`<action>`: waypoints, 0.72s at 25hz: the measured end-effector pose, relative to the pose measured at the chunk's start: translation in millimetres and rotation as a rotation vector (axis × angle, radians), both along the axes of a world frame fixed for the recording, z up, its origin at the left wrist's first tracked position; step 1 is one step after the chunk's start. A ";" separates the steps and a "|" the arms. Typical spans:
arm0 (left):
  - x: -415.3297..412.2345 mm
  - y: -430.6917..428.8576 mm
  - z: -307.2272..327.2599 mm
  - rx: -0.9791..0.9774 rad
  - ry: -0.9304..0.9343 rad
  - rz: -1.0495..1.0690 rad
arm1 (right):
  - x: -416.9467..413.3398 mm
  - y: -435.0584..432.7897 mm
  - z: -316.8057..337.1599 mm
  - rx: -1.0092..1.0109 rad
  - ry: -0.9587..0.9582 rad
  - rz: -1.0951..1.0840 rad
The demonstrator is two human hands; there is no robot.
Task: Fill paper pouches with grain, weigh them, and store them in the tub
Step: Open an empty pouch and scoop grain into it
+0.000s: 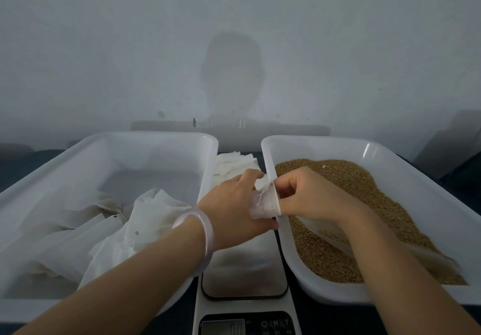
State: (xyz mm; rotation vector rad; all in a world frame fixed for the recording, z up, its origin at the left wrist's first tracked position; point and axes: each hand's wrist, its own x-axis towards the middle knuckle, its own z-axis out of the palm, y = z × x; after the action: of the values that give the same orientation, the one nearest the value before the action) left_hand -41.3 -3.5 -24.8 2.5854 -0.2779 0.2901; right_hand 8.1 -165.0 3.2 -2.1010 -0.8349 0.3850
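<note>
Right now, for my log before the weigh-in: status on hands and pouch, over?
Left hand and right hand both pinch one pouch above grain tub rim. Scale bare. Nothing blocking.

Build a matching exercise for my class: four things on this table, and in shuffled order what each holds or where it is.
Things: 1 left tub; 2 right tub; 3 scale; 4 small pouch.
States: A pinched between left hand and right hand; B holds brown grain; C sits between the tubs; D holds white pouches.
Pairs: 1-D, 2-B, 3-C, 4-A.
</note>
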 end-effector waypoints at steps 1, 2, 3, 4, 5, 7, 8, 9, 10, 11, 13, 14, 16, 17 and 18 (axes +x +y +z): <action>2.2 0.7 -0.7 -0.011 0.018 0.012 | -1.3 1.3 -1.0 -0.008 0.008 0.010; 5.1 0.2 -0.9 -0.011 0.027 0.023 | -2.9 2.4 -1.4 -0.024 -0.001 0.023; 8.0 -0.4 -1.4 0.006 0.023 0.041 | -2.8 2.6 -0.3 -0.029 -0.028 0.013; 10.7 -1.2 -1.1 0.018 0.004 0.068 | -0.4 0.1 2.7 -0.013 -0.050 -0.028; 13.3 -2.3 -1.0 0.011 -0.011 0.090 | 5.2 -7.8 6.3 0.011 -0.070 -0.098; 18.4 -3.5 -4.3 -0.057 -0.032 0.114 | 20.3 -34.1 17.8 0.001 -0.097 -0.248; 19.5 -3.6 -4.9 -0.098 -0.039 0.125 | 29.6 -53.4 20.6 -0.119 -0.128 -0.284; 20.4 -3.0 -5.5 -0.132 -0.036 0.136 | 37.6 -74.6 20.4 -0.337 -0.150 -0.281; 21.8 -4.2 -4.7 -0.160 -0.028 0.140 | 41.5 -97.5 16.0 -0.594 -0.123 -0.268; 22.4 -4.8 -4.0 -0.204 -0.010 0.141 | 41.9 -116.4 6.6 -0.821 -0.067 -0.251; 23.1 -7.8 -1.3 -0.322 0.037 0.142 | 38.1 -140.9 -15.5 -1.003 0.035 -0.248; 22.4 -10.2 0.6 -0.371 0.057 0.135 | 36.4 -146.0 -24.3 -0.977 0.051 -0.242; 20.9 -15.0 3.0 -0.421 0.083 0.113 | 39.0 -149.5 -33.1 -0.877 -0.005 -0.252; 19.8 -16.2 3.8 -0.430 0.094 0.094 | 41.7 -147.7 -33.0 -0.830 -0.064 -0.287; 18.0 -16.4 3.5 -0.438 0.104 0.072 | 45.3 -145.1 -32.1 -0.787 -0.130 -0.333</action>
State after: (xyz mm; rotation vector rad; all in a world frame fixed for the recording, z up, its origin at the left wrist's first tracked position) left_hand -23.3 -19.9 -21.2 2.1700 -0.0724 0.2131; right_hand 53.4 -310.1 -28.9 -2.9633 -0.4057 0.4430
